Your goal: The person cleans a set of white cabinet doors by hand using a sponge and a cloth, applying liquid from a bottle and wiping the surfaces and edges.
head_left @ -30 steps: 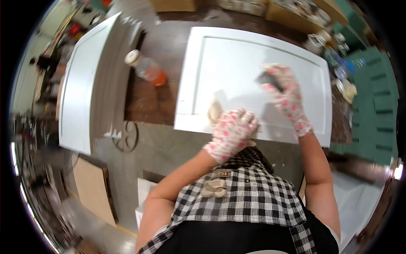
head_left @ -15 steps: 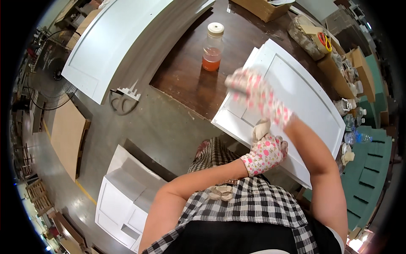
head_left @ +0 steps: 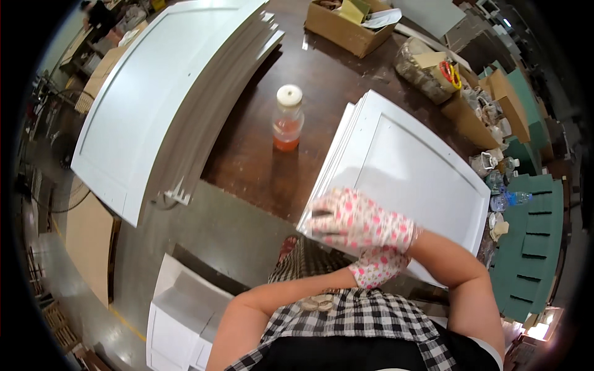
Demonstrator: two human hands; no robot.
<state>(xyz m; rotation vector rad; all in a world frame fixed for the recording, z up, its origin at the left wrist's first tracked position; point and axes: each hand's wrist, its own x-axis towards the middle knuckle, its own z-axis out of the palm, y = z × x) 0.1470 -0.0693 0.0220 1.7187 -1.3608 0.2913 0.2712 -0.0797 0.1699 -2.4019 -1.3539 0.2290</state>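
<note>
A stack of white framed panels (head_left: 421,161) lies on the brown table in front of me. My right hand (head_left: 362,219), in a white glove with a pink floral pattern, is over the near left corner of the top panel. Its fingers are curled and slightly blurred, with a dark patch at the fingertips; what they hold cannot be made out. Under my right wrist is my left hand (head_left: 378,267), in a matching glove, close to the panel's near edge. Its fingers are hidden behind the right hand and forearm.
A lidded jar of orange liquid (head_left: 288,120) stands on the table (head_left: 247,161). Left of it is a taller stack of white panels (head_left: 161,80). Cardboard boxes (head_left: 352,31), a bag (head_left: 424,71) and plastic bottles (head_left: 510,199) line the far and right sides. More white panels (head_left: 179,321) are lower left.
My right hand has come down and nearer, from above the panel to its near corner, now covering part of my left hand. The beige cloth at my left hand is out of sight. My view has shifted.
</note>
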